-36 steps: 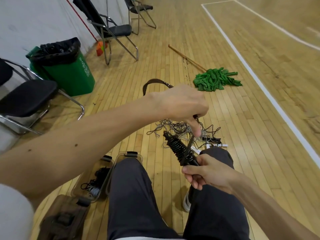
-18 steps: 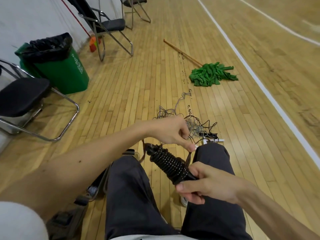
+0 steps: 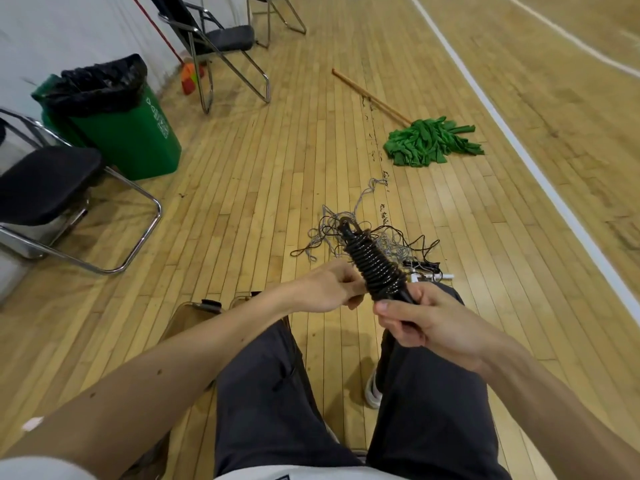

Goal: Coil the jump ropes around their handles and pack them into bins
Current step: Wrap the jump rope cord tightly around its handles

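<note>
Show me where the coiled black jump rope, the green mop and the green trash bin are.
coiled black jump rope [image 3: 375, 266]: head view, on the middle of the wound coils.
green mop [image 3: 429, 143]: head view, on the cloth mop head.
green trash bin [image 3: 135, 147]: head view, on its front wall.

Wooden floor [image 3: 277, 168] with tangled ropes [image 3: 329, 233], mop [image 3: 429, 143]

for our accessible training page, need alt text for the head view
A seated person's right hand grips the handle end of a black jump rope wound in a tight coil, while the left hand pinches its lower turns. Tangled ropes, a green mop and a green bin sit on the floor.
</note>
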`<control>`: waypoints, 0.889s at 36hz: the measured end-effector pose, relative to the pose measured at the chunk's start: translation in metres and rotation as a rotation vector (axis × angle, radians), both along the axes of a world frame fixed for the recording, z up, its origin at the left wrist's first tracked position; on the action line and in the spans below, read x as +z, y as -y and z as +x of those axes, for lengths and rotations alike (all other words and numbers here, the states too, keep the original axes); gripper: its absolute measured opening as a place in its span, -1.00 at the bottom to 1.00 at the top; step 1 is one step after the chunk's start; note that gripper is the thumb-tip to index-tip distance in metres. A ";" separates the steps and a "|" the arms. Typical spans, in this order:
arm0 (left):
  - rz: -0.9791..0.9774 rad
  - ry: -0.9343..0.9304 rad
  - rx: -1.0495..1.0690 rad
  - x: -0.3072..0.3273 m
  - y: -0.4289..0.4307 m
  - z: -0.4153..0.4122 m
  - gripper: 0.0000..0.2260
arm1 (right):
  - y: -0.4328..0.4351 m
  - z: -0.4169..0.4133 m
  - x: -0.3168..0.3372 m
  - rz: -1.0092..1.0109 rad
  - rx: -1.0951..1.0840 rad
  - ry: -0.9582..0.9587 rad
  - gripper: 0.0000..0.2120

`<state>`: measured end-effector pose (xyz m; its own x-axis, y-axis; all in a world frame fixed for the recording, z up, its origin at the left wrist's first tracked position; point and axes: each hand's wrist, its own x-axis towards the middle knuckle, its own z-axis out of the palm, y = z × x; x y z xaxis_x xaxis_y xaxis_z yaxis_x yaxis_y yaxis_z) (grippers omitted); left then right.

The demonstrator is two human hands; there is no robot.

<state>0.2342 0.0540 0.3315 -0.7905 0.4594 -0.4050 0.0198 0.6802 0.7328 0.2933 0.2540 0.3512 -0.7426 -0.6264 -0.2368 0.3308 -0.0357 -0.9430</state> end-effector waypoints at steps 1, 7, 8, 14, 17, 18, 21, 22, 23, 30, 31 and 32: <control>0.011 -0.017 -0.014 0.002 0.001 0.002 -0.57 | -0.001 -0.002 -0.002 0.012 -0.017 0.001 -0.81; 0.083 0.138 -0.004 0.006 0.012 0.011 -0.54 | -0.027 -0.021 -0.016 0.095 -0.187 -0.007 -0.83; 0.104 0.192 0.012 0.006 0.016 0.012 -0.56 | -0.034 -0.024 -0.018 0.131 -0.216 -0.023 -0.84; 0.014 0.097 0.012 0.006 0.015 0.010 -0.59 | -0.047 -0.030 -0.033 0.325 -0.203 -0.074 -0.85; -0.021 0.052 0.011 0.011 0.013 0.008 -0.61 | -0.047 -0.035 -0.037 0.324 -0.241 -0.029 -0.86; -0.046 0.031 -0.006 0.013 0.012 0.009 -0.63 | -0.047 -0.036 -0.039 0.328 -0.250 -0.015 -0.87; -0.150 -0.038 -0.082 0.017 0.007 0.012 -0.69 | -0.047 -0.038 -0.046 0.346 -0.263 0.004 -0.90; -0.196 -0.067 -0.099 0.018 0.005 0.013 -0.70 | -0.047 -0.038 -0.048 0.356 -0.265 0.004 -0.90; -0.240 -0.103 -0.109 0.019 0.004 0.014 -0.71 | -0.046 -0.038 -0.050 0.368 -0.266 -0.001 -0.89; -0.427 -0.400 -0.200 0.048 0.000 0.017 -0.74 | -0.039 -0.038 -0.062 0.415 -0.275 0.007 -0.83; -0.445 -0.449 -0.216 0.053 -0.001 0.016 -0.73 | -0.038 -0.039 -0.063 0.434 -0.278 0.009 -0.83; -0.470 -0.496 -0.239 0.058 -0.002 0.016 -0.73 | -0.037 -0.039 -0.064 0.449 -0.275 0.015 -0.83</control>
